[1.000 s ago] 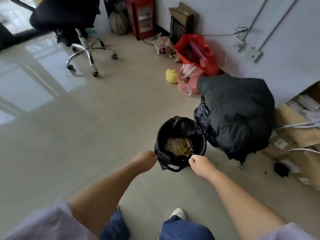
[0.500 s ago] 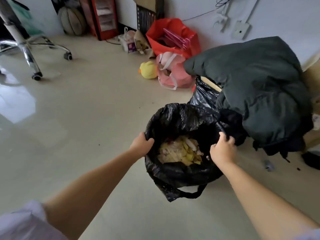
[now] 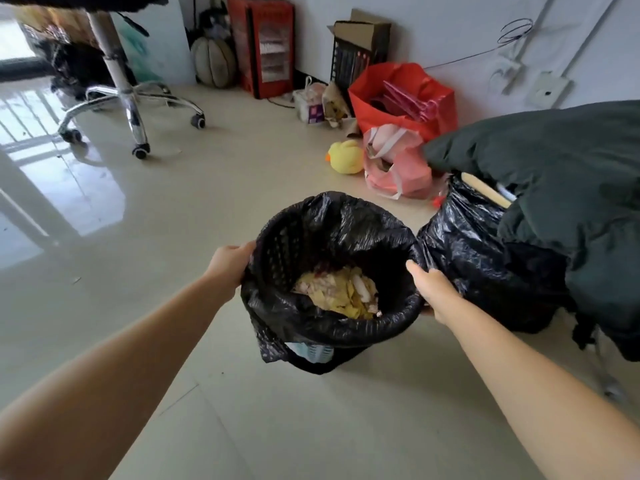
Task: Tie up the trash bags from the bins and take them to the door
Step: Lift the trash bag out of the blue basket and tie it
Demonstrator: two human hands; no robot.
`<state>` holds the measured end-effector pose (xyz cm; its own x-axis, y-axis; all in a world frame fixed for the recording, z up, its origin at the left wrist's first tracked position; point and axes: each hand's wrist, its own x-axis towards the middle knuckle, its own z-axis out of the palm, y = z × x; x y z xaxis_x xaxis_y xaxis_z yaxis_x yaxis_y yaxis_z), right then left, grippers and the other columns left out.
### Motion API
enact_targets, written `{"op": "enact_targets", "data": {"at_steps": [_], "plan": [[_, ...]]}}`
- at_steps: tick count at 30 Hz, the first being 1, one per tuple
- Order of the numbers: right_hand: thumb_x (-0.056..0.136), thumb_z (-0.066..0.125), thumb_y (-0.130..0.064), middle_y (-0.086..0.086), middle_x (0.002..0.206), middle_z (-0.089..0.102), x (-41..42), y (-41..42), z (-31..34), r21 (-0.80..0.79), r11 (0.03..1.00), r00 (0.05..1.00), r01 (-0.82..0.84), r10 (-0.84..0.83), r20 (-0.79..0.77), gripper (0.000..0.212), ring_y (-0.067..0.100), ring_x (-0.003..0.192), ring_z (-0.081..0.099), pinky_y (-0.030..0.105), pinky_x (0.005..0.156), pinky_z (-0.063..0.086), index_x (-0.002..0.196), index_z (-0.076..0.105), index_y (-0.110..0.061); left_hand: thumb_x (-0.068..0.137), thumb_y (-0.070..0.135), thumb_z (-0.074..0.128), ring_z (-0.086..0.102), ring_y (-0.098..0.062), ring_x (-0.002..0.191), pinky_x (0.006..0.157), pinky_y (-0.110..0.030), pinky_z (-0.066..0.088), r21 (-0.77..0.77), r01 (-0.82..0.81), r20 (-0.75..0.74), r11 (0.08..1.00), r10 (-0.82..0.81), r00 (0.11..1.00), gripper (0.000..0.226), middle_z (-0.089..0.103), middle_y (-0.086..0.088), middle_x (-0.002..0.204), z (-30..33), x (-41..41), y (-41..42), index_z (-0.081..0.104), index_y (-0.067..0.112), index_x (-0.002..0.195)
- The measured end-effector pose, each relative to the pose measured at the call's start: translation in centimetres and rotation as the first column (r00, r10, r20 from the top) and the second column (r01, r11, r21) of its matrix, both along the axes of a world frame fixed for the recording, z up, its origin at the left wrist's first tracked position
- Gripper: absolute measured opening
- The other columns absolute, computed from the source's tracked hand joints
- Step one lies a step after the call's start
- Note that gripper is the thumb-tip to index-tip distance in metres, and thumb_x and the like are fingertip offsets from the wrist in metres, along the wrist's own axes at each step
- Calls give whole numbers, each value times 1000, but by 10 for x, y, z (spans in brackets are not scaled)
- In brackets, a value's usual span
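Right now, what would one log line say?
step: loosening liner | left hand: grips black plastic trash bag rim | right hand: grips rim | bag: untied

Open black trash bag (image 3: pixel 349 233) lines a mesh bin (image 3: pixel 277 251) on the floor, holding what looks like yellowish scraps.
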<state>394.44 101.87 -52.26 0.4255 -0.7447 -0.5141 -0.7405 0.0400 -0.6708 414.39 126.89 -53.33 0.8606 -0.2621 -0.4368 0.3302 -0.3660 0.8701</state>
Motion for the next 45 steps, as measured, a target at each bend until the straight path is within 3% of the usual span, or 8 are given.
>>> {"op": "enact_targets", "data": {"at_steps": [3,8,20,26,30,35,40,45], "plan": [[72,26,-84,7,128,56,1,-7,-14,226,972,995,55,-71,63,93,30,120,53,47,100,45,135,47,-18,84,43,58,50,-22,76,70,-33,41,41,47,-28,998,-46,999,32,54,-10,84,-1,5,11,60,11,84],[91,47,-51,1,81,63,-3,-14,-10,402,908,946,118,-226,234,36,18,74,58,29,61,50,92,62,-19,85,60,54,63,-23,83,75,-34,56,134,240,-197,961,-212,957,54,65,-7,94,0,-12,21,63,9,101],[87,62,-41,4,81,64,-25,-16,-11,562,827,895,29,-272,354,24,15,74,59,27,67,54,87,66,-17,80,51,60,64,-13,68,54,-23,52,-79,541,-545,837,-490,680,39,70,-2,86,2,-12,61,62,15,96],[94,53,-33,-4,73,70,-29,-13,-13,580,811,866,-83,-229,444,16,9,67,63,20,57,55,94,64,-21,73,41,75,62,-18,83,88,-32,51,-20,350,-430,937,-324,843,45,67,-8,97,0,1,49,62,12,104],[94,54,-24,-1,72,70,-24,-3,-10,587,791,846,-176,-183,501,12,9,61,68,21,56,57,88,60,-16,87,22,63,65,-21,53,55,-31,57,-24,-56,-235,998,49,971,19,64,-12,78,3,6,34,59,4,94],[91,55,-8,7,84,65,-13,6,-11,604,773,829,-197,-198,524,6,14,61,69,26,56,59,92,56,-15,82,25,68,62,-23,65,67,-35,52,-88,-250,-186,964,231,955,25,64,-10,82,12,18,40,60,5,94],[90,53,-18,3,76,64,-11,13,-16,643,717,877,-270,-92,471,5,14,61,65,28,62,58,91,58,-17,79,40,71,65,-21,75,69,-33,55,47,101,-139,994,-94,986,40,68,-9,91,41,18,52,64,7,100],[93,50,-45,5,82,66,-7,6,-22,642,751,848,-157,-231,478,31,16,74,60,27,64,58,97,64,-18,81,40,70,71,-23,83,70,-38,60,449,580,-273,680,-513,814,37,71,-8,99,63,-15,51,63,10,101]]}}
